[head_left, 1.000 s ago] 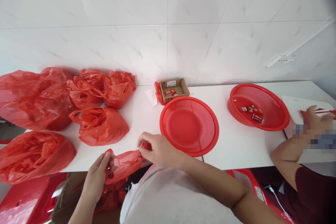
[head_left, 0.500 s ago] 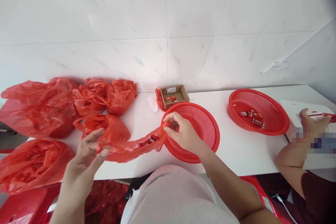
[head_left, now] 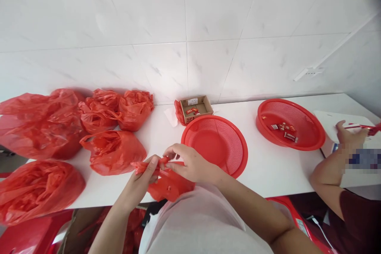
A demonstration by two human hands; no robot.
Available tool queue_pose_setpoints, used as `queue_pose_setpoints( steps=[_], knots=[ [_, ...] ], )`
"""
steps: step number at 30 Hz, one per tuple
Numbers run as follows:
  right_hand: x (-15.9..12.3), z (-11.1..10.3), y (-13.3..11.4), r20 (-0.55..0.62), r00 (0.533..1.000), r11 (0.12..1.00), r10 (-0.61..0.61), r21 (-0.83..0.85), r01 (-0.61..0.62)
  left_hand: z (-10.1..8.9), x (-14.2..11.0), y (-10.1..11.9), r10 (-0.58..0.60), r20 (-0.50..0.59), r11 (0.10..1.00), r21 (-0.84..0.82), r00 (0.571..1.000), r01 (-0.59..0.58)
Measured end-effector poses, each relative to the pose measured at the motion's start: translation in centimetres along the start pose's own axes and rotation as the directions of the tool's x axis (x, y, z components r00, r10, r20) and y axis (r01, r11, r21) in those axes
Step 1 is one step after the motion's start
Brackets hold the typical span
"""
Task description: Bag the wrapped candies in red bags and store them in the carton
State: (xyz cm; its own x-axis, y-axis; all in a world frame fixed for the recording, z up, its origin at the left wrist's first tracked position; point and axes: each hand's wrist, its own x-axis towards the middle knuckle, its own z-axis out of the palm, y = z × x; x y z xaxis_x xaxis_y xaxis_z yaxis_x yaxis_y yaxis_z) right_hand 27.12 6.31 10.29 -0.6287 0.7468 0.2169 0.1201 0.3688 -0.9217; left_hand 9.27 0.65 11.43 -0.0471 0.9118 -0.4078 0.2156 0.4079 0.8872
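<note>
Close to my body, a red plastic bag (head_left: 174, 184) hangs from both hands by its gathered top. My left hand (head_left: 145, 178) is closed around one twisted end of the bag. My right hand (head_left: 187, 162) pinches the other handle, and the two hands nearly meet. What lies inside the bag is hidden by the plastic. Just beyond my right hand stands a round red mesh basket (head_left: 208, 143) with nothing visible in it. To the left of my hands sits another red bag (head_left: 116, 154) with its handles up.
More full red bags (head_left: 41, 123) crowd the table's left side. A small cardboard box (head_left: 196, 109) with red packets stands by the wall. A second red basket (head_left: 290, 125) holds several wrapped pieces. At far right, a co-worker's hand (head_left: 351, 135) holds something red.
My hands have come together from wide apart, moving toward my body. The bag stretched between them now hangs down with its handles gathered.
</note>
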Motion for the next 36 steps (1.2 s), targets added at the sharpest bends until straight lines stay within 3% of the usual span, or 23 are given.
queue_pose_setpoints(
  steps=[4,8,10,13,16,19,21,23,26,29,32,36],
  knots=[
    [-1.6,-0.7,-0.6,0.058,0.993,0.989,0.1,0.099,-0.105,-0.2,-0.3,-0.2,0.042,0.13,0.998,-0.054,0.991,-0.036],
    [-1.9,-1.4,-2.3,0.156,0.986,0.983,-0.053,0.179,0.025,-0.7,-0.5,0.2,0.131,0.256,0.99,0.016,0.958,-0.14],
    [-1.3,-1.1,-2.0,0.126,0.99,0.974,-0.069,0.224,0.039,-0.9,-0.6,0.5,0.14,0.305,0.976,0.115,0.942,-0.182],
    [-0.3,0.0,-0.2,0.056,0.996,0.975,0.065,0.209,-0.075,-1.0,-0.4,0.5,0.212,0.318,0.916,0.265,0.924,-0.302],
    [0.0,1.2,1.5,0.08,0.983,0.967,0.168,0.18,-0.18,-0.8,0.1,-0.2,0.424,0.167,0.818,0.35,0.89,-0.456],
    [-0.4,1.7,2.2,0.195,0.958,0.92,0.209,0.292,-0.26,-0.4,0.7,-1.0,0.62,-0.09,0.727,0.437,0.779,-0.529],
    [-0.6,1.5,2.2,0.236,0.955,0.895,0.179,0.363,-0.257,-0.2,0.8,-1.4,0.67,-0.135,0.687,0.486,0.73,-0.54],
    [-0.8,1.1,2.1,0.207,0.966,0.901,0.156,0.371,-0.225,-0.1,0.9,-1.6,0.67,-0.078,0.665,0.507,0.739,-0.549],
    [-0.9,0.1,1.9,0.096,0.974,0.931,0.203,0.288,-0.223,-0.3,0.6,-2.1,0.606,0.04,0.683,0.485,0.794,-0.545],
    [-0.9,-1.0,2.1,-0.06,0.966,0.948,0.253,0.215,-0.235,-0.7,0.0,-2.7,0.536,0.074,0.715,0.49,0.841,-0.499],
    [-0.4,-1.7,3.4,-0.164,0.949,0.947,0.271,0.224,-0.231,-1.1,-0.6,-3.3,0.546,0.086,0.693,0.512,0.833,-0.507],
    [0.8,-1.5,6.5,-0.227,0.914,0.926,0.336,0.259,-0.276,-1.6,-1.2,-3.9,0.558,0.177,0.656,0.504,0.81,-0.562]
  ],
)
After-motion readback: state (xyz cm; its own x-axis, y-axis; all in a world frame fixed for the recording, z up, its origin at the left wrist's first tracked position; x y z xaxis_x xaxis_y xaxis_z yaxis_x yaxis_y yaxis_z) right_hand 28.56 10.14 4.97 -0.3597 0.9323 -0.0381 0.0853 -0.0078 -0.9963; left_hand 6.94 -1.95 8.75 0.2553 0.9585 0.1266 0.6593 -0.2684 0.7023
